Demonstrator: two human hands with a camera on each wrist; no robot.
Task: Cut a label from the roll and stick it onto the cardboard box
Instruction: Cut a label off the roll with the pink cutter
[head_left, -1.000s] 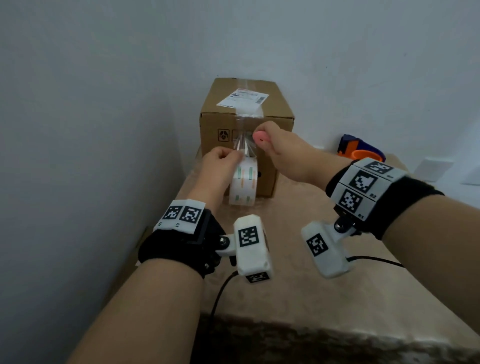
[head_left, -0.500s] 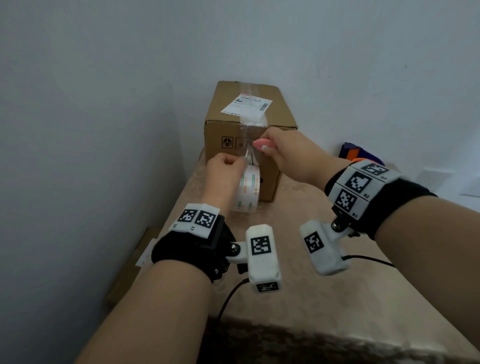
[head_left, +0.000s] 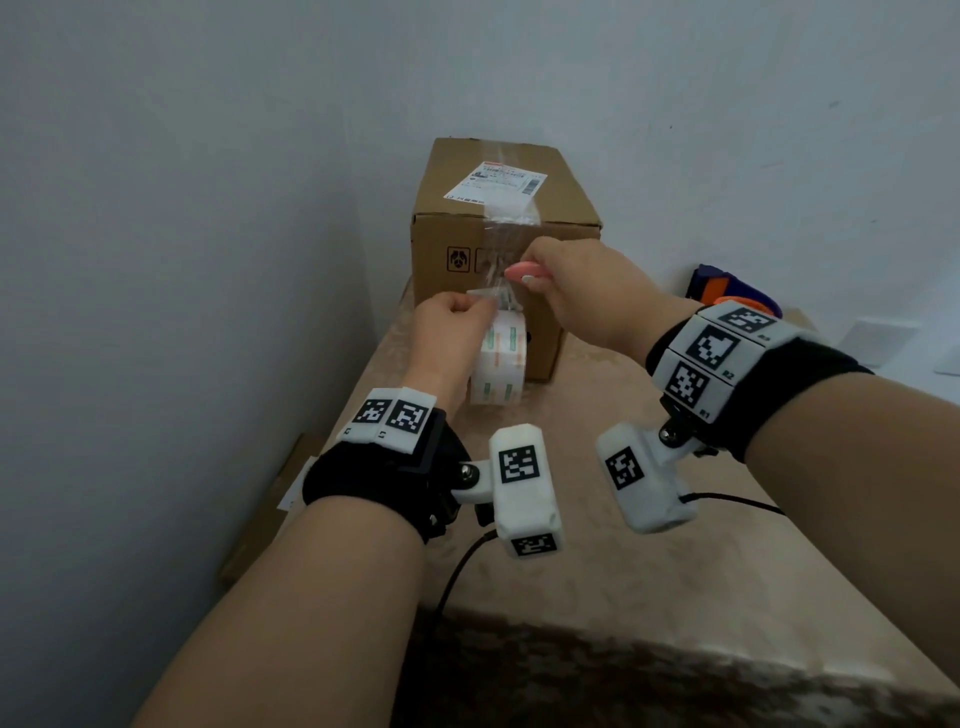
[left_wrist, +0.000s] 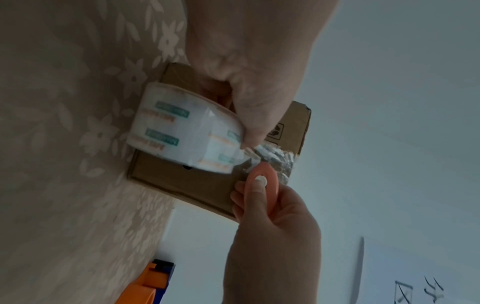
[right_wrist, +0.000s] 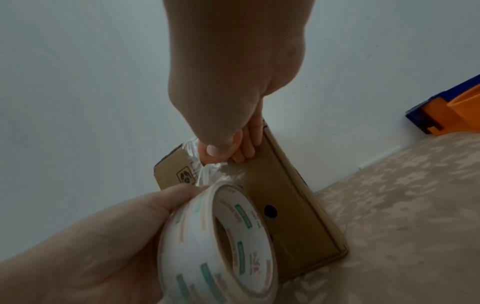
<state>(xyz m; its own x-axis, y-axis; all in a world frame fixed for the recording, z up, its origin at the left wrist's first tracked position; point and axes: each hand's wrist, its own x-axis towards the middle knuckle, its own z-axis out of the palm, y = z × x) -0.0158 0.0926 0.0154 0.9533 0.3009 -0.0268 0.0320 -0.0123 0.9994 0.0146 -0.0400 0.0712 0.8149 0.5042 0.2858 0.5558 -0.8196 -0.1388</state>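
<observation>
A brown cardboard box (head_left: 457, 228) stands at the table's far end against the wall, a white shipping label (head_left: 496, 179) on its top. My left hand (head_left: 447, 332) grips a white roll of tape (head_left: 501, 364) printed with green and orange marks, held upright in front of the box. A clear strip (head_left: 506, 228) runs from the roll up over the box's top front edge and is crumpled near the roll. My right hand (head_left: 576, 291) grips a small pink cutter (head_left: 522, 271) whose tip touches the crumpled strip (left_wrist: 270, 156). In the right wrist view the roll (right_wrist: 215, 242) fills the foreground.
A blue and orange tape dispenser (head_left: 737, 291) lies at the back right by the wall. The beige flower-patterned tablecloth (head_left: 623, 561) covers the table. The wall is close on the left. A flat cardboard piece (head_left: 270, 514) lies on the floor left of the table.
Both hands have stayed at the strip in front of the box; the pink cutter has come down against the crumpled tape just above the roll. The head view has shifted slightly.
</observation>
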